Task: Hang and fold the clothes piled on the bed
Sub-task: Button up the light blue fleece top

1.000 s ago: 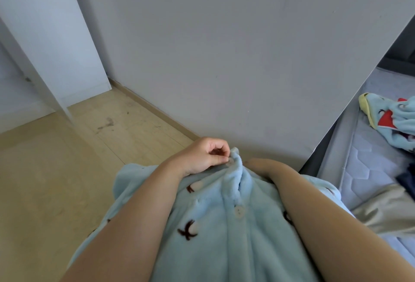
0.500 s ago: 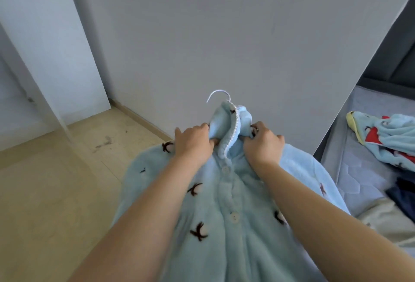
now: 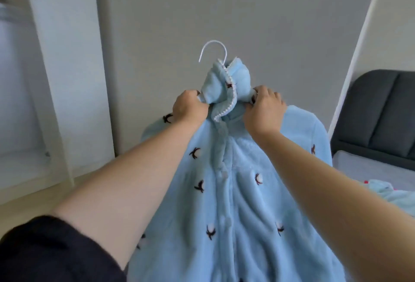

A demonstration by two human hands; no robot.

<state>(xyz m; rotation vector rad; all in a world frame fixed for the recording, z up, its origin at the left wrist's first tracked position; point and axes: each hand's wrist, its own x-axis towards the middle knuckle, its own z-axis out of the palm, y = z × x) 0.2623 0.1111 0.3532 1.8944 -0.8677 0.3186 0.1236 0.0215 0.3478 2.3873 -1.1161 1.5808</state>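
A light blue fleece pyjama top (image 3: 244,203) with small dark embroidered motifs and a buttoned front hangs in front of me on a hanger. Only the hanger's white hook (image 3: 213,50) shows, sticking up above the bunched collar (image 3: 226,84) with its white beaded trim. My left hand (image 3: 189,107) grips the fabric at the collar's left side. My right hand (image 3: 263,110) grips it at the collar's right side. Both arms are stretched forward and up.
A grey wall (image 3: 224,12) stands straight ahead. At left is an open white wardrobe (image 3: 56,68). To the right are the dark grey headboard (image 3: 377,113) and the bed (image 3: 370,169), where another light blue garment (image 3: 386,192) lies.
My hands have lifted the pyjama top from low at my front to arm's length and higher. The hanger hook and collar came into sight, and my view tilted up toward the wall.
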